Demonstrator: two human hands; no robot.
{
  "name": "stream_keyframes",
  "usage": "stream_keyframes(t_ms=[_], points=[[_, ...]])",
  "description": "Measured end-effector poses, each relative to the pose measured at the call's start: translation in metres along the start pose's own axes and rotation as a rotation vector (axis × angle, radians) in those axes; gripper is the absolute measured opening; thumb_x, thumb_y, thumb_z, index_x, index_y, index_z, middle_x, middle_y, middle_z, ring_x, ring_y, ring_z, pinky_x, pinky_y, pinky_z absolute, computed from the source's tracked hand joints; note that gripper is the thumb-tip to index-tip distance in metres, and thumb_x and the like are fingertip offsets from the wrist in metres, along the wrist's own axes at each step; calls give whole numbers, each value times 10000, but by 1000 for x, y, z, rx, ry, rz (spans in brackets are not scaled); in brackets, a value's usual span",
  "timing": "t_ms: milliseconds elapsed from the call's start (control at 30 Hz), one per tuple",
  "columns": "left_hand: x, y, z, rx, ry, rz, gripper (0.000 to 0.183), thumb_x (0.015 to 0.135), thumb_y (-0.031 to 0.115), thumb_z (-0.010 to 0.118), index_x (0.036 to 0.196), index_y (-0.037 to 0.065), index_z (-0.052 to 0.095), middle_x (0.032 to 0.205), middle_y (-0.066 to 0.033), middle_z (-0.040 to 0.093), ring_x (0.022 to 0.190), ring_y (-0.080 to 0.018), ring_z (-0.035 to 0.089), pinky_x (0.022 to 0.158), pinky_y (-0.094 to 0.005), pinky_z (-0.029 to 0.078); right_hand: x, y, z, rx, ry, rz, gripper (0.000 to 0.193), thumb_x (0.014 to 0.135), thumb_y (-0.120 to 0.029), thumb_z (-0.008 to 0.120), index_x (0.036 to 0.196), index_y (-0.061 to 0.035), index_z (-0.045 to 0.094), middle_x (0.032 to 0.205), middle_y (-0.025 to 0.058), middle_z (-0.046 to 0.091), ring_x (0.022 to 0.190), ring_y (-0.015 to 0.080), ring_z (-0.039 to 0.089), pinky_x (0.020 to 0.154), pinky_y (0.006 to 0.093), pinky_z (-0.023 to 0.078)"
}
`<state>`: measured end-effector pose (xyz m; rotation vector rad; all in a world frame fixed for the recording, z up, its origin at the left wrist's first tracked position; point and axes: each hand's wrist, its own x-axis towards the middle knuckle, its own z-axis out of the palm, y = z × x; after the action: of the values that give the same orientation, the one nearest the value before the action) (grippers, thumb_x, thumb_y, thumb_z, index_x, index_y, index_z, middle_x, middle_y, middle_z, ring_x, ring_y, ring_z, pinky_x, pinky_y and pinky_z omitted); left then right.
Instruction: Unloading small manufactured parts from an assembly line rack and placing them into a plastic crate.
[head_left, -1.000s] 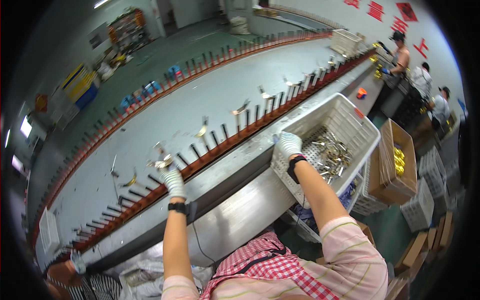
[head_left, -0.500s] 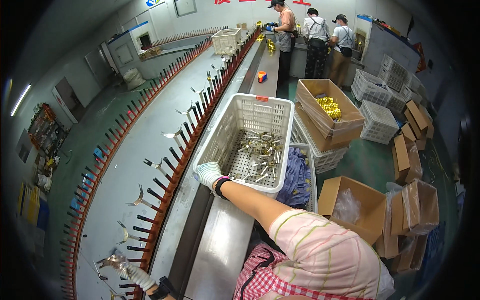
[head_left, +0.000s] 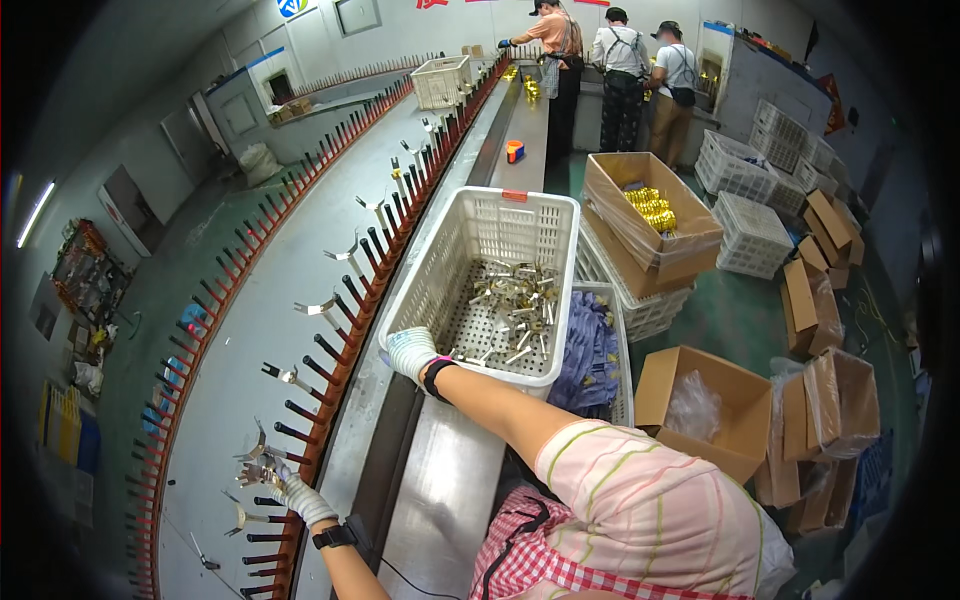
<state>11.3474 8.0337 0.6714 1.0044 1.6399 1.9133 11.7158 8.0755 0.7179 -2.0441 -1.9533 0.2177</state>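
Note:
My gloved left hand (head_left: 303, 498) is closed around shiny forked metal pieces (head_left: 262, 470) beside the row of black-tipped pegs at the lower left. How many pieces it holds is unclear, since they overlap. With my gloved right hand (head_left: 410, 352), I grip the near left corner of a white plastic basket (head_left: 508, 208). Small metal parts with pale stems (head_left: 515, 300) lie loose on the basket's perforated bottom. Other forked metal pieces (head_left: 318, 306) rest along the pegs, farther up from my left hand.
Black-tipped pegs (head_left: 325, 347) line both edges of the curved grey conveyor (head_left: 240, 370). An orange-and-blue object (head_left: 514, 151) sits on the metal ledge. On the right stand cardboard boxes (head_left: 705, 405), one with gold parts (head_left: 650, 210), and stacked white crates (head_left: 750, 235). Three people work at the back.
My left hand has moved farther and rightward, with metal pieces in it. The forked pieces along the pegs have shifted nearer. At the back, one person's arm now reaches left. My right hand stays on the basket.

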Motion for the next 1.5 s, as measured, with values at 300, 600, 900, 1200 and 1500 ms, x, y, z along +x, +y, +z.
stream_keyframes(t_ms=[300, 600, 900, 1200, 1500], points=[[1, 55, 18, 365, 33, 404, 416, 854, 132, 521, 1240, 33, 400, 1217, -99, 465, 994, -208, 494, 845, -327, 403, 51, 30, -36, -48, 2, -111, 188, 717, -191, 522, 808, -96, 656, 727, 146, 638, 669, 293, 635, 551, 420, 489], [-23, 128, 53, 375, 197, -4, 204, 831, 182, 544, 988, 52, 544, 721, -7, 497, 602, -110, 456, 510, -235, 374, 50, 68, -77, -22, -204, 39, 432, 837, -429, 424, 855, -45, 621, 814, 176, 625, 774, 307, 611, 665, 408, 481], [-74, 103, 105, 150, -56, 315, 219, 821, 129, 558, 1019, 43, 521, 867, -18, 564, 736, -115, 546, 629, -240, 474, 75, 91, -46, -28, -235, 21, 427, 844, -415, 410, 882, -36, 602, 849, 176, 623, 793, 317, 604, 697, 416, 475], [-75, 62, 198, 107, -293, 147, 301, 766, 67, 620, 1050, 86, 525, 854, 14, 569, 609, -64, 484, 506, -213, 415, 111, 125, -51, -53, -247, 38, 398, 841, -417, 433, 869, -66, 619, 808, 147, 635, 776, 293, 619, 655, 408, 482], [-47, 31, 264, -218, -261, 98, 344, 811, 20, 527, 1148, 23, 456, 1095, -73, 541, 916, -156, 530, 781, -271, 464, 158, 179, -58, 17, -228, 8, 420, 836, -410, 421, 848, -47, 632, 787, 164, 632, 751, 302, 617, 660, 413, 480]])
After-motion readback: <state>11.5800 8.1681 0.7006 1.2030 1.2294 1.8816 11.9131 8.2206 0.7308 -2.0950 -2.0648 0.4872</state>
